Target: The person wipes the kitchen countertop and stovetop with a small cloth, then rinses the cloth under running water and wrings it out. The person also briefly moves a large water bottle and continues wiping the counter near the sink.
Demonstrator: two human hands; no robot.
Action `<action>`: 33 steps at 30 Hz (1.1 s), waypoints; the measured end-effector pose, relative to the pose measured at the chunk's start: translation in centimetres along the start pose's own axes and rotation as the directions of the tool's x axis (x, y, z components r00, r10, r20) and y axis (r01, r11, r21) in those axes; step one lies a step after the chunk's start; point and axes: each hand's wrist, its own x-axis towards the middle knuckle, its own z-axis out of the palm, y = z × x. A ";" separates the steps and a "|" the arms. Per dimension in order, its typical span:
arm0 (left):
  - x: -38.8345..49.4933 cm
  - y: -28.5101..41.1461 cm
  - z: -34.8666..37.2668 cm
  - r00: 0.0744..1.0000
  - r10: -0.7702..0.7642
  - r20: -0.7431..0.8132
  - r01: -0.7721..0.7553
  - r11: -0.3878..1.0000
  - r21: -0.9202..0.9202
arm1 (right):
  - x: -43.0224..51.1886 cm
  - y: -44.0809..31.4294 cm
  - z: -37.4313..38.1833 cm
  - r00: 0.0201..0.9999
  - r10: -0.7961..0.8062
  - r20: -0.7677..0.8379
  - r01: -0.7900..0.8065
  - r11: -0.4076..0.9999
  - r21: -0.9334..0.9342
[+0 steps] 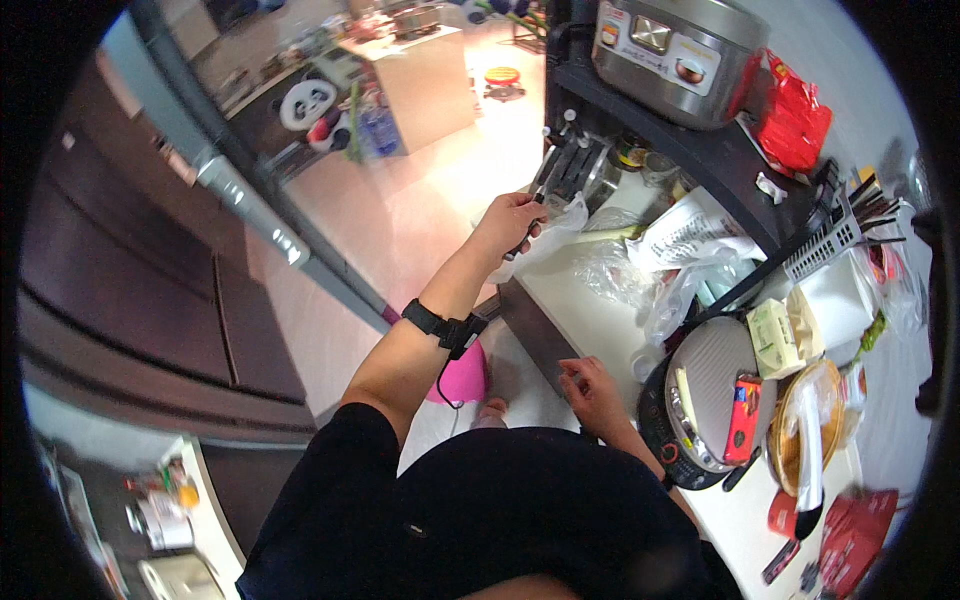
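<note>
My left hand point(514, 223) is stretched far forward over the counter's end, its fingers closed around the black handle of a knife-like utensil point(516, 252). The handle's near end sticks out below my fist, and its other end points towards a dark knife rack point(576, 169) with metal sides. Whether the utensil's tip touches the rack is not clear. Just under the fist lies a clear plastic bag point(559, 229). Close to my body, my right hand point(592, 390) hovers at the counter's edge with loosely bent fingers and nothing in it.
A black electric griddle point(709, 352) carrying a red packet point(742, 420) stands right of my right hand. Above the white counter point(600, 311), a dark shelf point(675, 146) holds a rice cooker point(675, 56). A pink object point(463, 375) is on the floor.
</note>
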 end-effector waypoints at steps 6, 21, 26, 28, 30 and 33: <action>6.2 0.2 -2.4 0.986 -0.052 0.156 0.054 0.998 -0.010 | 1.8 0.0 1.4 0.959 0.180 -0.221 -0.189 0.982 -0.020; 10.1 -0.2 -7.0 0.931 -0.231 0.282 0.240 0.971 0.001 | 6.7 -2.1 6.1 0.938 0.271 -0.215 -0.292 0.954 -0.069; 15.4 2.6 -6.3 0.845 -0.155 0.511 0.434 0.757 -0.489 | 7.1 -2.4 6.7 0.925 0.314 -0.213 -0.335 0.939 -0.073; 17.4 3.7 -5.1 0.882 -0.098 0.460 0.406 0.654 -0.639 | 7.0 -2.7 6.9 0.924 0.303 -0.235 -0.330 0.940 -0.082; 19.3 4.7 -3.6 0.917 -0.091 0.388 0.361 0.603 -0.711 | 6.7 -3.1 7.0 0.915 0.313 -0.254 -0.343 0.936 -0.083; 20.9 4.6 -1.7 0.915 -0.113 0.387 0.378 0.577 -0.724 | 6.2 -3.4 7.0 0.896 0.338 -0.289 -0.372 0.926 -0.070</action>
